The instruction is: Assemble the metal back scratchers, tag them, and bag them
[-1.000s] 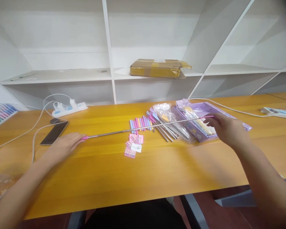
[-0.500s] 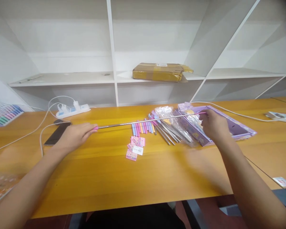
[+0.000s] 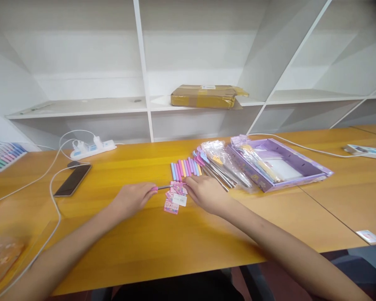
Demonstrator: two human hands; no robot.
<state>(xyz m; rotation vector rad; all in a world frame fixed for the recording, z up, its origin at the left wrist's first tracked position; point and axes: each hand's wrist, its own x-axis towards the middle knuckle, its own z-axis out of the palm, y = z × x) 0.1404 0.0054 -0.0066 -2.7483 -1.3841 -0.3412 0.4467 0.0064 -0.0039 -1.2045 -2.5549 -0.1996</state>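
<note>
A telescopic back scratcher [image 3: 165, 187] with a pink handle and metal rod stretches, shortened, between my hands above the table. My left hand [image 3: 134, 198] is closed on the pink handle end. Closed around the opposite end is my right hand [image 3: 207, 194], which hides that end. Just below the rod lie small pink cards [image 3: 171, 207] and a white label [image 3: 179, 200]. Behind them is a row of pastel handle tubes [image 3: 184, 168]. Right of the row, metal rods [image 3: 221, 173] with claw-shaped heads [image 3: 200, 155] lie in a pile, partly behind my right hand.
A purple box [image 3: 313, 179] holding bagged pieces stands at the right, beside a clear plastic bag [image 3: 216, 148]. A phone [image 3: 73, 180], a power strip [image 3: 95, 149] and a white cable [image 3: 54, 205] are at the left. A taped carton [image 3: 207, 96] rests on the shelf.
My hands have come together from far apart, the right one moving far left. The back scratcher's long extended rod has slid together to a short length, and it is lower now.
</note>
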